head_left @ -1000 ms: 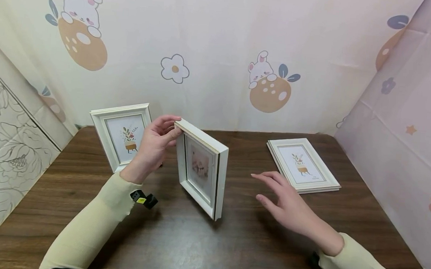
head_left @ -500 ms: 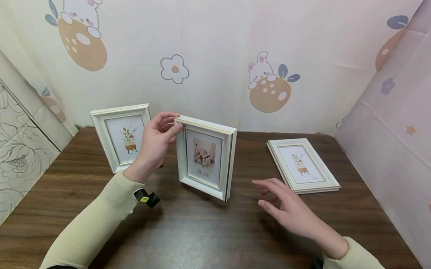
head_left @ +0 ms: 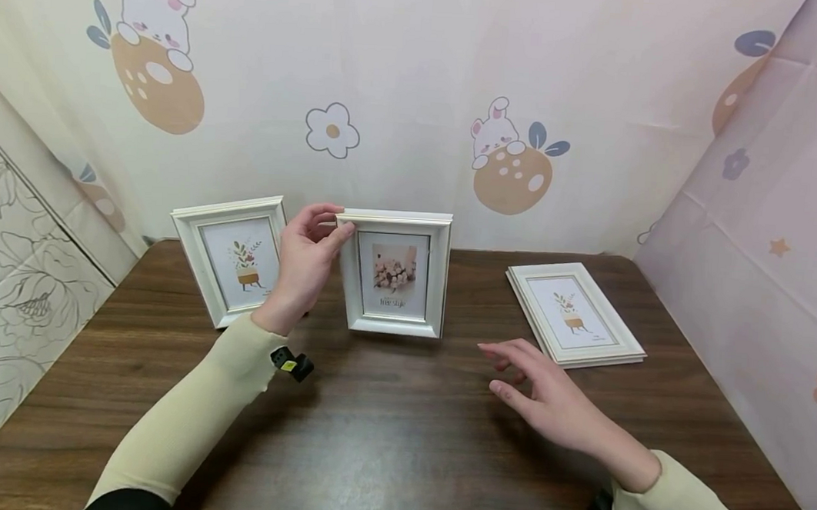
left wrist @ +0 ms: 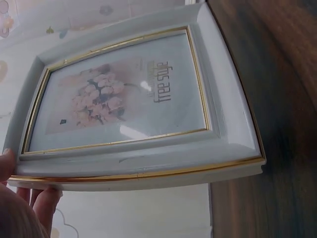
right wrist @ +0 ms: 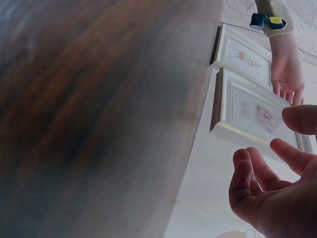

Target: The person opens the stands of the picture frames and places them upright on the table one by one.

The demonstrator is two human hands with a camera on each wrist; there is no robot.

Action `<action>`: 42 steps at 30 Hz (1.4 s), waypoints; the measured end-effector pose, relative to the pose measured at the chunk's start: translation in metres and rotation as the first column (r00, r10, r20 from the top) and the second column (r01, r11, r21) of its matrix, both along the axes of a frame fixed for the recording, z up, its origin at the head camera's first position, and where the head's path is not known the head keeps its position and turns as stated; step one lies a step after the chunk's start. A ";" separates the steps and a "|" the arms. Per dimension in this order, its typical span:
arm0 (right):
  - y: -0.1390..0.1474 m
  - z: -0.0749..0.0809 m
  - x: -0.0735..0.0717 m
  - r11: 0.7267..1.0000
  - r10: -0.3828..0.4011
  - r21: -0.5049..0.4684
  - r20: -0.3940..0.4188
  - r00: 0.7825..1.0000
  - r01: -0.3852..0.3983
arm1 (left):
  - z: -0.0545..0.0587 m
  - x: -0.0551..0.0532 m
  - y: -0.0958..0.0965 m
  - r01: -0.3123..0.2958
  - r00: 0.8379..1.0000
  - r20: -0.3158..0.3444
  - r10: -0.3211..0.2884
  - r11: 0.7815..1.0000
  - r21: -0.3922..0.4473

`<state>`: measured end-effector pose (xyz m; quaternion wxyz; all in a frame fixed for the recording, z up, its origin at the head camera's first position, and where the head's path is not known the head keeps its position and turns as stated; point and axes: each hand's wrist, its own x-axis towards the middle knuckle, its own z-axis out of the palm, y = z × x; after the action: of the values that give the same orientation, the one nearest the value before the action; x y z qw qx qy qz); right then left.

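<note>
My left hand (head_left: 309, 261) pinches the upper left corner of a white picture frame (head_left: 394, 326), thumb on the front, fingers behind. This frame stands upright in the middle, facing me, with a photo of pink flowers and the words "free style". In the left wrist view the same picture frame (left wrist: 223, 131) shows gold inner and outer trim. My right hand (head_left: 547, 393) hovers above the table, right of that frame, its fingers loosely bent around nothing. Close behind my left wrist stands a second white picture frame (head_left: 204, 252), leaning back, with a potted-plant print; my hand covers part of it.
Another white picture frame (head_left: 635, 348) with a plant print lies face up at the right, seemingly on a second frame. All are on a dark wood table (head_left: 384, 454). A patterned curtain (head_left: 404, 70) hangs along the back edge.
The flower-photo frame has turned from an angled view to face me squarely and moved farther back, carried by my left hand. My right hand has barely moved.
</note>
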<state>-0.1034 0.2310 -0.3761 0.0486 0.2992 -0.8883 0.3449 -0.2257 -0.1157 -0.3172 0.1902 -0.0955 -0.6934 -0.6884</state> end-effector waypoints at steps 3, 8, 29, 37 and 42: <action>0.000 0.000 0.000 1.000 -0.001 0.003 0.005 1.000 0.001 | -0.002 -0.007 0.003 0.002 1.000 0.005 -0.002 1.000 0.013; 0.001 -0.001 -0.001 1.000 -0.011 0.009 0.018 1.000 0.010 | -0.004 -0.019 0.008 -0.005 1.000 0.019 0.005 1.000 0.022; 0.001 -0.001 -0.002 1.000 -0.012 0.018 0.025 1.000 0.011 | -0.009 -0.040 0.010 0.030 0.993 0.118 -0.023 0.998 -0.056; 0.002 0.000 -0.002 1.000 -0.018 0.024 0.026 0.999 0.018 | -0.010 -0.037 0.005 0.058 0.990 0.130 -0.052 0.997 -0.044; 0.005 0.004 -0.002 0.999 -0.038 0.031 0.031 0.999 0.037 | -0.013 -0.032 -0.002 0.070 0.990 0.122 -0.064 0.997 -0.040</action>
<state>-0.1052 0.2361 -0.3722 0.0364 0.2778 -0.8996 0.3351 -0.2581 -0.1174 -0.3307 0.1226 -0.0812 -0.7151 -0.6834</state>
